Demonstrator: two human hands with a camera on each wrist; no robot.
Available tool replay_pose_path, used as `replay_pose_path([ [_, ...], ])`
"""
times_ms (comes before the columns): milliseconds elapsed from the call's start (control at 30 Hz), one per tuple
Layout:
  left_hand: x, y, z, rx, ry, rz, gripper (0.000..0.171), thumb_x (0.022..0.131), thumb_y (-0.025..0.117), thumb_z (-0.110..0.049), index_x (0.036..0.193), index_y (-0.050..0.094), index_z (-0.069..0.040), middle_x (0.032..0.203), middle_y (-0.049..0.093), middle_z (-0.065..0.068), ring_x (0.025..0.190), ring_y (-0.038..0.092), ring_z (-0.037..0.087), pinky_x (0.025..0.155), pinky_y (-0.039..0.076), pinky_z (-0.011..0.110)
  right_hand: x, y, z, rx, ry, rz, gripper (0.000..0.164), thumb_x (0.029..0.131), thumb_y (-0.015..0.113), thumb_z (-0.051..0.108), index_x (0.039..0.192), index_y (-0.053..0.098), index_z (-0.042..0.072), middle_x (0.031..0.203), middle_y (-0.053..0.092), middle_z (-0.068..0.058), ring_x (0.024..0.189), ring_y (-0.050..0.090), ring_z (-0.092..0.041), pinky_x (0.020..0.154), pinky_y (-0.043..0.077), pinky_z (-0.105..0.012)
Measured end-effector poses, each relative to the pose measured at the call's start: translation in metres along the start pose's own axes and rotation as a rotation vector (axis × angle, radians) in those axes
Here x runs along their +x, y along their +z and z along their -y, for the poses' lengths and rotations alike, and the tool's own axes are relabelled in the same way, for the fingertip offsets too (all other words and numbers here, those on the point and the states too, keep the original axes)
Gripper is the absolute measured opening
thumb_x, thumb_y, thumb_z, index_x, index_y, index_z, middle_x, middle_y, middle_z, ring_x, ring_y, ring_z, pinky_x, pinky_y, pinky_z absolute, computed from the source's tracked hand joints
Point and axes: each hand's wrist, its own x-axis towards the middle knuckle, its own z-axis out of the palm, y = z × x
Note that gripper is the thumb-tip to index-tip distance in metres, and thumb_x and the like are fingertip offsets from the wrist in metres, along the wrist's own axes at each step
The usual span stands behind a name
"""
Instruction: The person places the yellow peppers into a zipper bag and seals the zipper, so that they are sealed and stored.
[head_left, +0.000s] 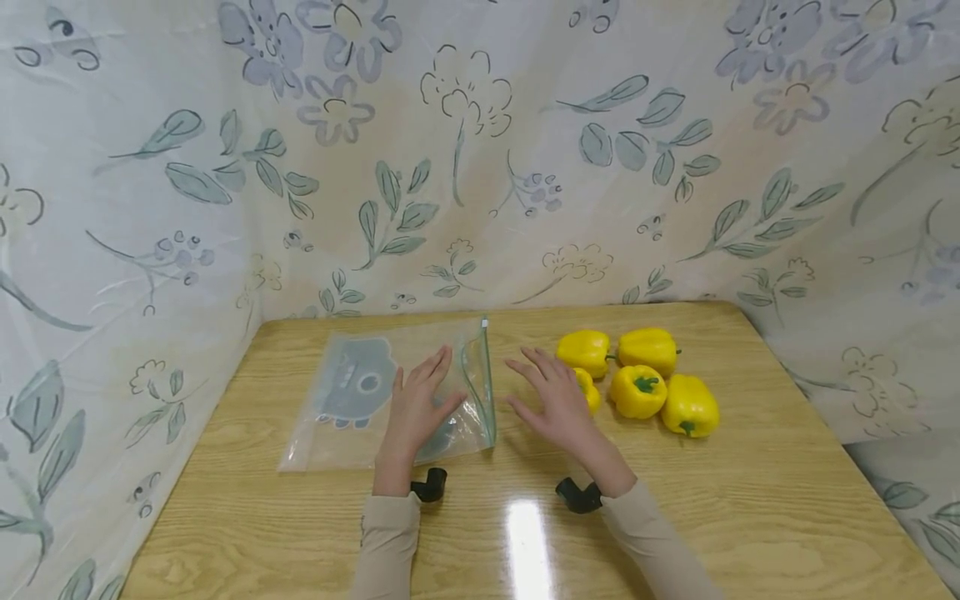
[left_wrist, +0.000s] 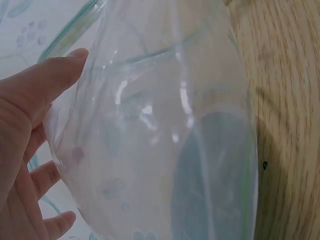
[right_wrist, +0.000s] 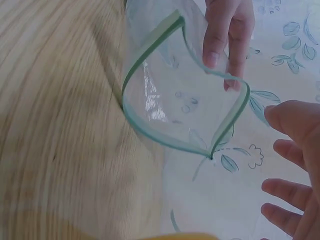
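Zip bag [head_left: 360,392] lies at eleven o'clock, its mouth [head_left: 489,396] gaping toward three, perhaps because my left hand [head_left: 416,417], fingers loosely spread, props it; I cannot tell whether they touch. My right hand [head_left: 558,404], fingers parted, gripping nothing, partly hides one of five yellow peppers [head_left: 637,392] at one o'clock; patterned cloth [head_left: 480,233] blocks twelve.

There are five yellow peppers [head_left: 637,395], one clear bag [head_left: 360,382] and one table [head_left: 480,525].
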Motion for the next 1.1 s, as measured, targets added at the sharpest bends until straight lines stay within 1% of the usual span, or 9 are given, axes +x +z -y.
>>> replay_pose_path([
  [167, 0.000, 0.000, 0.000, -0.016, -0.006, 0.001, 0.074, 0.084, 0.063, -0.045, 0.145, 0.031, -0.019, 0.148, 0.035, 0.001, 0.135, 0.034, 0.022, 0.109, 0.008, 0.061, -0.007, -0.005, -0.007, -0.045, 0.041, 0.015, 0.051, 0.084, 0.065, 0.038, 0.131, 0.052, 0.022, 0.142, 0.041, -0.011, 0.134, 0.031, -0.035, 0.106, 0.023, -0.058],
  [267, -0.001, 0.000, 0.000, -0.015, -0.005, -0.003, 0.074, 0.084, 0.064, -0.045, 0.145, 0.032, -0.019, 0.148, 0.035, 0.001, 0.135, 0.034, 0.022, 0.109, 0.009, 0.061, -0.012, -0.008, -0.012, -0.066, 0.052, 0.013, 0.053, 0.083, 0.067, 0.040, 0.130, 0.053, 0.021, 0.142, 0.041, -0.013, 0.134, 0.030, -0.036, 0.108, 0.020, -0.058],
  [500, -0.002, 0.001, -0.001, -0.015, -0.010, 0.001, 0.074, 0.084, 0.063, -0.046, 0.145, 0.031, -0.020, 0.149, 0.034, 0.000, 0.135, 0.033, 0.022, 0.110, 0.008, 0.061, -0.025, -0.012, -0.023, -0.100, 0.068, 0.019, 0.055, 0.080, 0.071, 0.037, 0.129, 0.054, 0.021, 0.143, 0.040, -0.016, 0.132, 0.031, -0.040, 0.105, 0.022, -0.061],
  [700, -0.002, 0.000, 0.001, -0.015, -0.006, 0.002, 0.074, 0.084, 0.063, -0.047, 0.145, 0.031, -0.021, 0.149, 0.033, -0.002, 0.135, 0.033, 0.021, 0.110, 0.009, 0.061, -0.035, -0.013, -0.031, -0.136, 0.078, 0.042, 0.055, 0.080, 0.070, 0.039, 0.129, 0.054, 0.021, 0.145, 0.035, -0.017, 0.132, 0.029, -0.042, 0.104, 0.022, -0.063],
  [900, -0.004, -0.001, 0.004, -0.007, -0.001, 0.021, 0.074, 0.085, 0.061, -0.048, 0.146, 0.028, -0.022, 0.150, 0.031, -0.002, 0.136, 0.032, 0.020, 0.110, 0.008, 0.061, -0.043, -0.013, -0.033, -0.115, 0.103, 0.060, 0.055, 0.080, 0.070, 0.038, 0.130, 0.054, 0.021, 0.147, 0.031, -0.017, 0.134, 0.026, -0.042, 0.103, 0.024, -0.063],
  [1100, -0.007, -0.003, 0.005, -0.009, -0.001, 0.042, 0.075, 0.085, 0.060, -0.050, 0.146, 0.025, -0.024, 0.151, 0.029, -0.004, 0.136, 0.031, 0.021, 0.110, 0.008, 0.061, -0.048, -0.013, -0.030, -0.093, 0.132, 0.079, 0.055, 0.081, 0.070, 0.037, 0.131, 0.053, 0.021, 0.148, 0.030, -0.018, 0.134, 0.025, -0.042, 0.100, 0.028, -0.065],
])
